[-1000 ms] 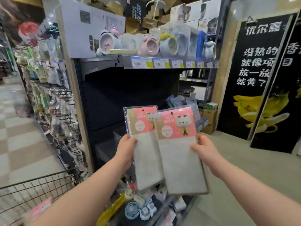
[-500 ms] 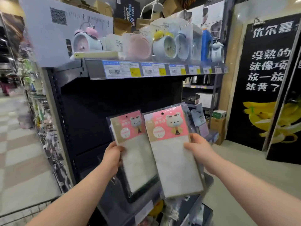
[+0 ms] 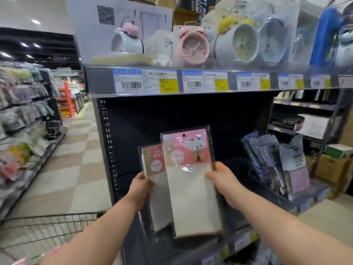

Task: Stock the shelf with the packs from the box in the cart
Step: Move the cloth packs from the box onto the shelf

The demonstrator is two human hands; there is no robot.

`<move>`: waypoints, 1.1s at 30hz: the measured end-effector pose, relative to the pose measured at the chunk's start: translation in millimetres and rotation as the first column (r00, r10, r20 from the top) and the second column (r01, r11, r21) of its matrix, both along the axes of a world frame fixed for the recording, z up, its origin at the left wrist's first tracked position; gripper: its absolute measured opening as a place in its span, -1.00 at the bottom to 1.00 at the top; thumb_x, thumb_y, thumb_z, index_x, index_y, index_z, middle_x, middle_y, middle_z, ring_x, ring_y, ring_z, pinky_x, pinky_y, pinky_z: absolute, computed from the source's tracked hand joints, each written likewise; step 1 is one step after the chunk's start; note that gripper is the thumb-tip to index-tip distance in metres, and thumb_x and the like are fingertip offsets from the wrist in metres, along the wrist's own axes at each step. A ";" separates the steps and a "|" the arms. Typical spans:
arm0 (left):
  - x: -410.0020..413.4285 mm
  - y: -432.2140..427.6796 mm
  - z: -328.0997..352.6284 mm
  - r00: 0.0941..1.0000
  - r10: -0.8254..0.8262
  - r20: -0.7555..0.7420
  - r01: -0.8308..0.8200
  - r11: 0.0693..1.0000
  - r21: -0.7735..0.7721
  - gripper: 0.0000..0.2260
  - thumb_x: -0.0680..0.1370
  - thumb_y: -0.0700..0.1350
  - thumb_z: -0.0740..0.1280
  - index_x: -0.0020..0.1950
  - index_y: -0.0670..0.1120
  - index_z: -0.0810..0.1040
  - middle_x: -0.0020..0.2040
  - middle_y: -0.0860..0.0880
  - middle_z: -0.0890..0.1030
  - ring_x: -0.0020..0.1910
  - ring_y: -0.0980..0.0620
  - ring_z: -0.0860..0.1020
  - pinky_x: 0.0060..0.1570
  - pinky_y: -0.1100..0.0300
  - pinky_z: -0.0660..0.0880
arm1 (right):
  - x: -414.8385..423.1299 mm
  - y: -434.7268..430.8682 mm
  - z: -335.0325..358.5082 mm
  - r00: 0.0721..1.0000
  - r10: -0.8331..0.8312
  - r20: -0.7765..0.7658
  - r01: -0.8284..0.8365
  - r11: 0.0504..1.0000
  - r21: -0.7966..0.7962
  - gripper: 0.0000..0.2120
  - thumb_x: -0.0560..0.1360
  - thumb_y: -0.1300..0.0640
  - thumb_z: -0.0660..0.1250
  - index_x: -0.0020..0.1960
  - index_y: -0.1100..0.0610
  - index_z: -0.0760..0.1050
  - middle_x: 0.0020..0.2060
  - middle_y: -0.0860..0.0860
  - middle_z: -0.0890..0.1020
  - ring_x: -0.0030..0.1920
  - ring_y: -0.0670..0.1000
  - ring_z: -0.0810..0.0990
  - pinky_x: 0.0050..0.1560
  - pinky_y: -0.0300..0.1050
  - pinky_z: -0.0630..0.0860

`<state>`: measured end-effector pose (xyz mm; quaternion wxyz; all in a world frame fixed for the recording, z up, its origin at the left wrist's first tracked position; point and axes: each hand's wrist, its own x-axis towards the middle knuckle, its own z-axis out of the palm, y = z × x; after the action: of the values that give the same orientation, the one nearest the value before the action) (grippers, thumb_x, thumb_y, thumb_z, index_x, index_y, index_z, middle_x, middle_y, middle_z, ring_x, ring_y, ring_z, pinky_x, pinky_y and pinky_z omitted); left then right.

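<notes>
Bright, even store light from ceiling spots [image 3: 35,21] top left; dark shelf bay [image 3: 172,119] stays dim w/ little shadow detail; glare on clear wrap of the packs [image 3: 186,150] and on clock boxes [image 3: 246,41]; motion blur throughout, worst at left racks [image 3: 21,121]; wide-angle bending at edges; price tags [image 3: 145,81] soft, barely legible.

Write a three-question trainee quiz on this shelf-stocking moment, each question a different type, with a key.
1. True or false: each hand holds its own pack.
2. What sits on the shelf above the dark bay? A) alarm clocks B) bottles C) shoes
3. Fill in: the packs' header cards are ____ coloured.

Key:
1. True: left hand grips the left pack, right hand the right pack.
2. A: alarm clocks on the upper shelf.
3. Pink.
</notes>
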<state>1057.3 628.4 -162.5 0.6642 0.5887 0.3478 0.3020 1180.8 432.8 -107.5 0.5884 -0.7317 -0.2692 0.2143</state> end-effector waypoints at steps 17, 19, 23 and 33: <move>-7.6 12.3 6.6 0.969 0.172 -0.175 -0.122 0.957 0.264 -0.63 0.26 -0.29 0.29 0.07 -0.21 0.45 -0.11 -0.15 0.54 -0.19 -0.08 0.51 -0.18 0.02 0.46 | 20.9 85.6 -60.5 0.978 0.196 -0.074 -0.205 0.967 -0.149 -0.73 0.47 0.29 0.23 0.12 0.07 0.48 -0.02 0.09 0.62 -0.10 0.06 0.61 -0.20 -0.18 0.52; -4.4 11.5 11.4 0.983 0.137 -0.124 -0.107 0.970 0.217 -0.52 0.22 -0.25 0.33 0.14 -0.17 0.45 0.01 -0.16 0.58 -0.08 -0.07 0.56 -0.10 0.06 0.53 | 21.8 94.7 -65.6 0.982 0.185 -0.048 -0.191 0.965 -0.183 -0.76 0.46 0.28 0.24 0.09 0.08 0.48 0.00 0.11 0.62 -0.05 0.11 0.61 -0.10 -0.10 0.55; 3.1 20.5 6.7 0.980 0.139 -0.140 -0.104 0.967 0.231 -0.59 0.34 -0.36 0.38 0.12 -0.05 0.44 0.02 -0.15 0.61 -0.10 -0.06 0.59 -0.15 0.08 0.55 | 23.8 105.4 -74.0 0.985 0.174 0.004 -0.169 0.958 -0.232 -0.84 0.44 0.25 0.27 -0.03 0.05 0.45 0.01 0.12 0.61 0.00 0.14 0.61 0.03 0.00 0.57; 9.9 40.4 -8.9 0.787 0.305 -0.536 0.040 0.842 0.538 -0.66 0.37 -0.11 0.41 0.12 0.01 0.49 -0.02 0.01 0.64 -0.03 -0.05 0.60 -0.04 0.07 0.55 | 34.4 109.0 -74.0 0.960 0.276 0.045 -0.241 0.899 -0.366 -0.74 0.34 0.22 0.27 0.02 0.05 0.41 0.04 0.08 0.58 0.00 0.08 0.60 0.04 -0.05 0.59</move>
<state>1067.2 668.8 -171.4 0.3089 0.7841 0.4871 0.2292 1215.2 541.8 -181.5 0.3986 -0.7933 -0.3483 0.3007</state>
